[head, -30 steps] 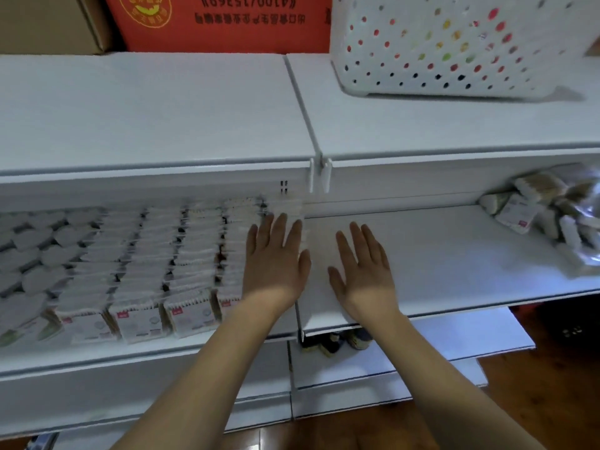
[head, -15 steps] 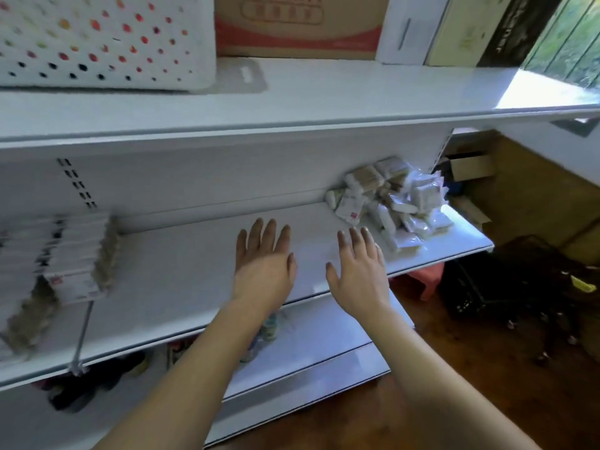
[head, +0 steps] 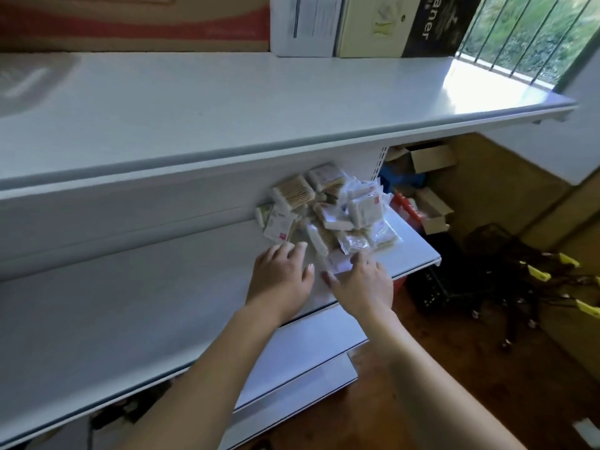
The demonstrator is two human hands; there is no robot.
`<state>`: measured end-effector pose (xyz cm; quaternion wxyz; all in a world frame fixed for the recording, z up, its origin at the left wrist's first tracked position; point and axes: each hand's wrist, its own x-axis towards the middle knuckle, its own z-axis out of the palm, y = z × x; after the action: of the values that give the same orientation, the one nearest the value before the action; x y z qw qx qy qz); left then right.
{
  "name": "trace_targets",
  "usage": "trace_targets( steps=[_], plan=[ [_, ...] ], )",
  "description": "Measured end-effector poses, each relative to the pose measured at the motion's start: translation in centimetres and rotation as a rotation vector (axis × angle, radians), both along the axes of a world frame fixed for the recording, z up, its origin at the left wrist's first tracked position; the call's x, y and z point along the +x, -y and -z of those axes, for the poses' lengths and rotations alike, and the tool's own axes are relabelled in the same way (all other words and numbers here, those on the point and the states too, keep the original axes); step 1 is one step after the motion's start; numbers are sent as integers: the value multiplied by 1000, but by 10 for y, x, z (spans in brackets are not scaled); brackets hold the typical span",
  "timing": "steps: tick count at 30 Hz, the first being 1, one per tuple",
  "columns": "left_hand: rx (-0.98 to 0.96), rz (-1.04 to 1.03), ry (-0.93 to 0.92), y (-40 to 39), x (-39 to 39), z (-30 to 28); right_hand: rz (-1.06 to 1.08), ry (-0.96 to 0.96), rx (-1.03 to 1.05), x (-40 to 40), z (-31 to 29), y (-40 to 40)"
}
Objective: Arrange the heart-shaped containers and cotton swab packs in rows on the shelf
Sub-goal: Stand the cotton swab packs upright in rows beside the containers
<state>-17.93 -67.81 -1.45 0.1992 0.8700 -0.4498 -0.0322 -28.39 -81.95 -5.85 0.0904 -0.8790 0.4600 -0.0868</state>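
Both hands (head: 281, 276) open | swab packs (head: 328, 209) heaped, axes mixed

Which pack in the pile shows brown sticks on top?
The cotton swab pack at the pile's back left, by the shelf wall. Its tan sticks face up; the packs nearer the hands look mostly white.

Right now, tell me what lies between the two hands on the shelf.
In the head view, a flat clear pack at the pile's near edge lies between the left hand and right hand, over bare shelf.

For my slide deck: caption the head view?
Both hands reach a loose pile of cotton swab packs at the shelf's right end.
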Motion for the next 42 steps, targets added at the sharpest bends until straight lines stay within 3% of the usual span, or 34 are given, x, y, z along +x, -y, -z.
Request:
trace_targets(
  steps=[3, 6, 10, 12, 17, 21, 24, 28, 31, 35, 38, 40, 42],
  plan=[
    [47, 1, -99, 25, -3, 3, -34, 60, -16, 2, 5, 1],
    [44, -133, -289, 41, -4, 3, -156, 269, -50, -6, 5, -1],
    [-131, -395, -639, 51, -2, 7, -381, 473, -88, -15, 10, 0],
    [-240, -523, -693, 51, -1, 10, -448, 498, -67, -15, 10, 11],
    [-551, -780, -701, 49, -10, 7, -247, 616, -59, -7, -5, 75],
    [-635, -801, -690, 62, -33, 6, -178, 431, 95, 9, -25, 122],
    [-680, -796, -719, 74, -49, 2, -162, 340, 77, 25, -27, 129],
    [-729, -820, -727, 85, -55, -6, -180, 343, 24, 32, -20, 134],
    [-771, -813, -790, 91, -49, -5, -212, 447, -4, 28, -20, 136],
    [-811, -795, -919, 103, -44, -12, -573, 740, -28, 4, -26, 128],
    [-868, -676, -1125, 117, -46, -24, -866, 729, -28, -9, -24, 117],
    [-844, -620, -1109, 121, -46, -26, -969, 694, 24, -12, -24, 115],
    [-840, -625, -1063, 121, -44, -22, -942, 728, 82, -12, -29, 123]
  ],
)
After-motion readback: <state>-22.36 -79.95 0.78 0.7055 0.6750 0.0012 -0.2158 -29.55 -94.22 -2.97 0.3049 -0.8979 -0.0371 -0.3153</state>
